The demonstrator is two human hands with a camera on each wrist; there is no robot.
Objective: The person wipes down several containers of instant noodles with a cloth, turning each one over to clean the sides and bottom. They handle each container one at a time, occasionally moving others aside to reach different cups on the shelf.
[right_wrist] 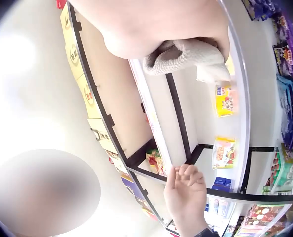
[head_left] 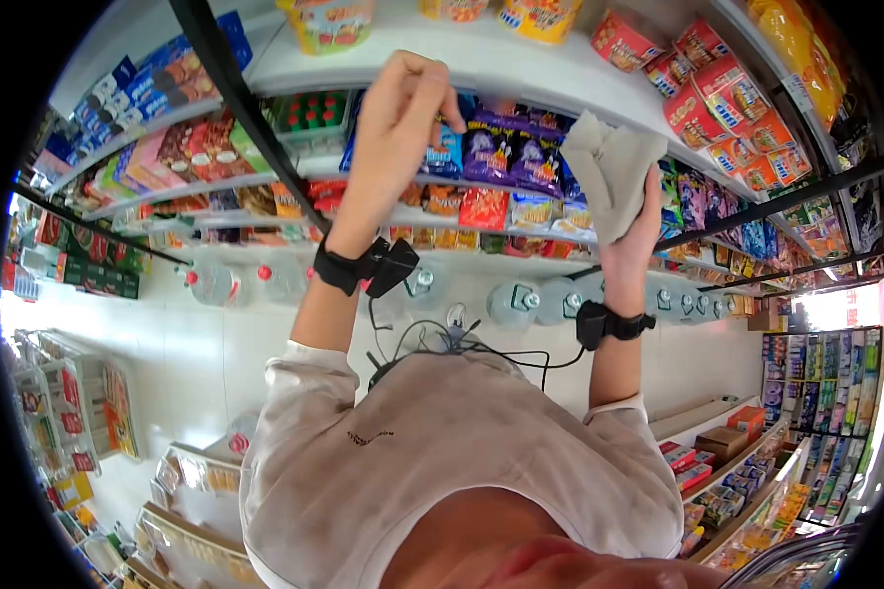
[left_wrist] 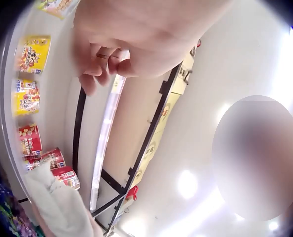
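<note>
the right hand (head_left: 634, 231) grips a pale grey cloth (head_left: 609, 172), curled firmly about it, near the front edge of the white shelf (head_left: 521, 64); whether cloth and shelf touch cannot be told; the left hand (head_left: 398, 113) is raised near the same edge, fingers loosely curled, nothing visible in its grasp; for good cloth work, a flat, broad fold and light, even pressure seem best, kept clear of the red cups (head_left: 727, 88) near it; these cups cluster at right, some on their sides, and a yellow tub (head_left: 540, 15) stands mid-shelf, contents hidden; the clear bin (head_left: 314, 142) below holds green items with red tops; clear bottles (head_left: 511, 304) stand lower, contents uncertain.
</note>
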